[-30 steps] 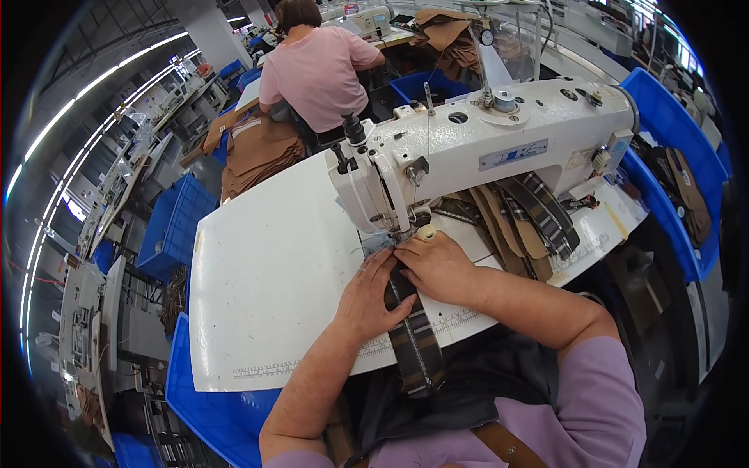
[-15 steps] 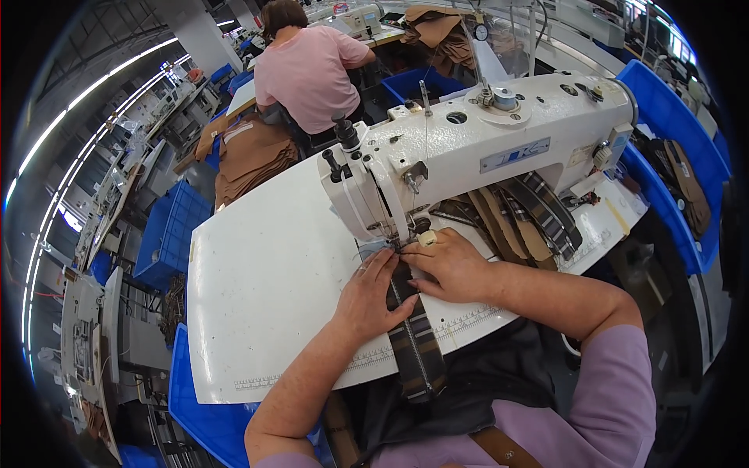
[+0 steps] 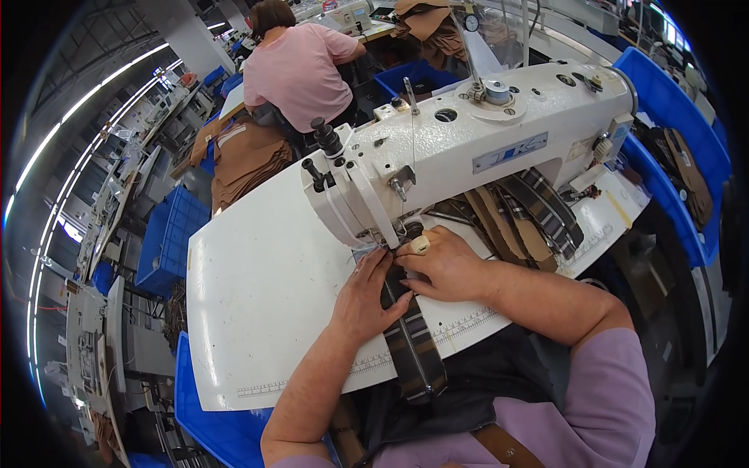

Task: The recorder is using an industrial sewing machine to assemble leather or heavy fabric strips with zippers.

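A dark plaid fabric strip with a metal zipper runs from under the needle area of a white sewing machine toward me and hangs over the table's front edge. My left hand lies on the strip's left side, fingers stretched toward the presser foot and thumb apart on the zipper. On the other side my right hand has its fingers bent and closed at the strip's edge, close to the foot. A pale yellow band wraps one right finger. The needle tip and the fabric beneath my fingertips are hidden.
More plaid and brown pieces lie under the machine arm. The white table carries a printed ruler along its front. Blue bins stand left and right. Ahead, a person in pink sits beside stacked brown pieces.
The view has shifted slightly, so the machine sits a little more to the left. Both hands stay on the strip near the needle, with hardly any change in pose.
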`<state>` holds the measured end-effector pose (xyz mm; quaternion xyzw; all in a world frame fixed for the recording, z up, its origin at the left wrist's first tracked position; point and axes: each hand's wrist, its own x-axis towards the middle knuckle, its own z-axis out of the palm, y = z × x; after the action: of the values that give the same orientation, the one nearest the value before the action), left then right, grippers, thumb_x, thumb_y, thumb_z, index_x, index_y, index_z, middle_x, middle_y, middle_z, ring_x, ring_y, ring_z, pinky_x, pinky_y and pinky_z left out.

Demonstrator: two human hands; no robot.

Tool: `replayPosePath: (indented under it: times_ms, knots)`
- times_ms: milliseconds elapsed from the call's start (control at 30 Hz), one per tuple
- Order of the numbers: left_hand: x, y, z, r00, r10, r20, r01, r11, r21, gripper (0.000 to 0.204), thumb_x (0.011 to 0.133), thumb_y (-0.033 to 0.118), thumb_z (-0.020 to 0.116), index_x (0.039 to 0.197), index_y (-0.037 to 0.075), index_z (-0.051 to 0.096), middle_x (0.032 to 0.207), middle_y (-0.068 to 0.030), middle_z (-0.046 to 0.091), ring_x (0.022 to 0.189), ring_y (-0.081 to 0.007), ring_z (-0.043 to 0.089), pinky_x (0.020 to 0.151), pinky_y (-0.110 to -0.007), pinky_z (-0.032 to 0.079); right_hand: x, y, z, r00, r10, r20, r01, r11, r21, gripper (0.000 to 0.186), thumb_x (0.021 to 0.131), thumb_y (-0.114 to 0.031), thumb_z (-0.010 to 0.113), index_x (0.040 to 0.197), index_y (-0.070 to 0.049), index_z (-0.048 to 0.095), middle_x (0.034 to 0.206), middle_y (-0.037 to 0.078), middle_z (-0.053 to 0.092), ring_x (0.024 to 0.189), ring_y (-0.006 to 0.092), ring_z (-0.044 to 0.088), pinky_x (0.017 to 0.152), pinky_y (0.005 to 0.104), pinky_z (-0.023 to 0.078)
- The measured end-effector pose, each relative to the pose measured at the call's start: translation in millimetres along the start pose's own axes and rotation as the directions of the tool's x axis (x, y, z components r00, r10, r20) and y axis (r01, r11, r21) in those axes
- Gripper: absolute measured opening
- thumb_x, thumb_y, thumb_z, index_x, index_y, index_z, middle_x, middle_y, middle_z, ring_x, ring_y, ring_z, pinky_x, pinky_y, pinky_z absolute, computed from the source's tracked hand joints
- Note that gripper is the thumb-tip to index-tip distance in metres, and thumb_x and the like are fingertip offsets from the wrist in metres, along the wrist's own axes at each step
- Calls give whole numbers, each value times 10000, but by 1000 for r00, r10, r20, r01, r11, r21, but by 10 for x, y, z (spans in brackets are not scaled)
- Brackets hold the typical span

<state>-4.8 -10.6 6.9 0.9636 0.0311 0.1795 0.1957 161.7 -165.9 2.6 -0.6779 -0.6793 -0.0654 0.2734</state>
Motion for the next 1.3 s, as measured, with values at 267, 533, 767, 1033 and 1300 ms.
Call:
replayPosePath:
  times_ms: [267,533,767,1033,1300]
  knots:
    - [-40,-48,33,995,78,-62,-75,996,53,648,790,244,830,1312,-84,631,1406,-227,600,1292,-397,612,1081,-453,520,2,20,63,998,-35,-54,34,999,-12,335,825,-330,778,1053,-86,750,1003,41,708,1061,245,620,896,419,473]
    - [-20,-31,-11,991,108,-73,-101,991,89,633,786,254,830,1296,-75,651,1378,-213,628,1250,-384,642,1059,-440,537,-20,6,51,998,-30,-57,27,999,-47,356,845,-354,770,1080,-88,756,984,47,713,1056,246,621,901,431,473]
    - [-14,-5,-27,997,54,-56,-52,998,36,618,788,263,831,1292,-53,666,1366,-204,641,1207,-360,671,1028,-421,557,-20,-5,43,999,5,-47,-7,998,-56,368,848,-365,769,1093,-90,755,961,65,703,1044,254,619,900,432,472]
    - [-13,-33,-33,996,15,-93,-14,1000,7,446,857,218,806,1218,-28,713,1303,-184,691,1151,-343,705,974,-400,584,-17,9,54,998,-17,-60,13,998,-63,367,828,-347,776,1090,-91,756,943,66,703,1022,257,618,883,435,469]
    - [-2,-35,-25,992,19,-127,-24,999,-42,278,869,151,794,1105,5,768,1240,-161,733,1062,-334,740,910,-387,609,-19,-1,9,999,47,25,-46,998,-43,372,836,-287,787,1155,-103,734,1181,34,748,1065,268,689,955,468,486]
